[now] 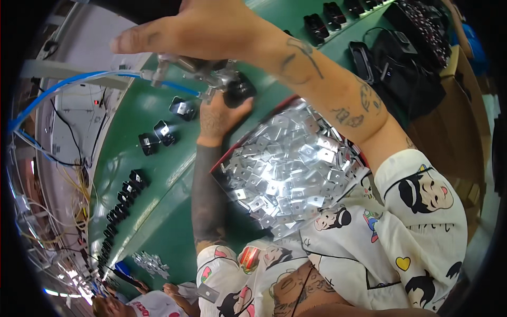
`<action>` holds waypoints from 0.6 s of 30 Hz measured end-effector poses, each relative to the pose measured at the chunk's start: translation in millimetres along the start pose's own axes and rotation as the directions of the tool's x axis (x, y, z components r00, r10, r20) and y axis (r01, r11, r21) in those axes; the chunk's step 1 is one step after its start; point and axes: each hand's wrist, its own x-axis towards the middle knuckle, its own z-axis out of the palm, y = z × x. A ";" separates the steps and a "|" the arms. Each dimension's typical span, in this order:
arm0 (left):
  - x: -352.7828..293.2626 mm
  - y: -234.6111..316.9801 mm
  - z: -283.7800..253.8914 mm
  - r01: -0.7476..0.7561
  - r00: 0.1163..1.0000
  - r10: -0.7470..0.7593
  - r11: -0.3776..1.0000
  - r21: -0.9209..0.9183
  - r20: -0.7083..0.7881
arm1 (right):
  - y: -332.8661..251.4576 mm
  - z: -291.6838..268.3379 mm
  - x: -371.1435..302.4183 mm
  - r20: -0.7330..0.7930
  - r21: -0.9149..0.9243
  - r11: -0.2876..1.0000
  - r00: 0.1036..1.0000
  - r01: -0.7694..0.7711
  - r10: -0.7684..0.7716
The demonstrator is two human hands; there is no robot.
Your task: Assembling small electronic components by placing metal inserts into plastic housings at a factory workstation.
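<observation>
My left hand [215, 117] reaches up the green bench, its thumb against the lower edge of a black block-shaped part [240, 91]. Its fingers seem to curl round that part, though a metal pneumatic fixture [214, 79] partly hides them. Blue air tubing [177, 87] runs into this fixture. My right hand [193, 33] is raised above the fixture, with one digit stretched out to the left and nothing visible in its grip. The upper frame edge cuts off its other fingers. Below my right forearm lies a red-edged bin [215, 168] heaped with small silvery metal plates [285, 169].
Black parts [165, 132] stand left of my left hand, and a row of them [124, 198] runs down the bench [174, 174]. More black parts [317, 26] line the far right, near a black bag [396, 68]. Another person [163, 301] sits at lower left by loose plates [150, 263].
</observation>
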 end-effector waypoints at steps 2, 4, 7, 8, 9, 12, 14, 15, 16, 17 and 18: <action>-13.1 2.9 -3.8 -0.022 0.998 0.017 0.997 -0.079 -0.066 | 7.0 1.5 -1.7 -0.016 0.005 0.999 0.999 0.046 -0.046; -19.5 3.1 -10.6 0.028 0.998 -0.033 0.995 -0.099 -0.046 | 15.1 11.8 -4.7 -0.005 0.023 0.999 0.999 0.041 -0.041; -19.1 4.3 -18.2 0.098 0.995 -0.098 0.979 -0.177 0.007 | 22.2 20.8 -9.3 -0.029 0.022 0.998 0.998 0.064 -0.063; -18.0 4.7 -17.9 0.097 0.995 -0.098 0.979 -0.180 0.006 | 24.1 20.9 -9.5 -0.042 0.012 0.997 0.996 0.076 -0.075; -17.5 5.5 -17.8 0.106 0.994 -0.108 0.972 -0.212 0.000 | 26.2 20.7 -9.6 -0.056 0.002 0.996 0.995 0.088 -0.088; -16.8 6.4 -14.2 0.131 0.990 -0.141 0.943 -0.305 -0.009 | 34.3 19.3 -10.1 -0.102 -0.028 0.992 0.987 0.120 -0.122; -17.5 4.7 -14.1 0.144 0.988 -0.155 0.937 -0.317 -0.010 | 37.7 23.1 -10.6 -0.130 -0.036 0.990 0.981 0.137 -0.141; -17.5 3.7 -13.5 0.153 0.986 -0.167 0.932 -0.330 -0.015 | 39.4 25.1 -11.1 -0.145 -0.040 0.988 0.978 0.146 -0.150; -17.8 2.8 -13.3 0.162 0.984 -0.179 0.926 -0.342 -0.020 | 41.0 27.2 -11.6 -0.159 -0.044 0.987 0.974 0.155 -0.160; -19.0 2.1 -13.9 0.171 0.981 -0.192 0.919 -0.354 -0.025 | 42.4 29.5 -12.2 -0.172 -0.048 0.985 0.970 0.164 -0.170; -18.9 1.9 -13.5 0.172 0.981 -0.193 0.918 -0.357 -0.023 | 42.2 27.8 -11.4 -0.172 -0.049 0.986 0.971 0.160 -0.166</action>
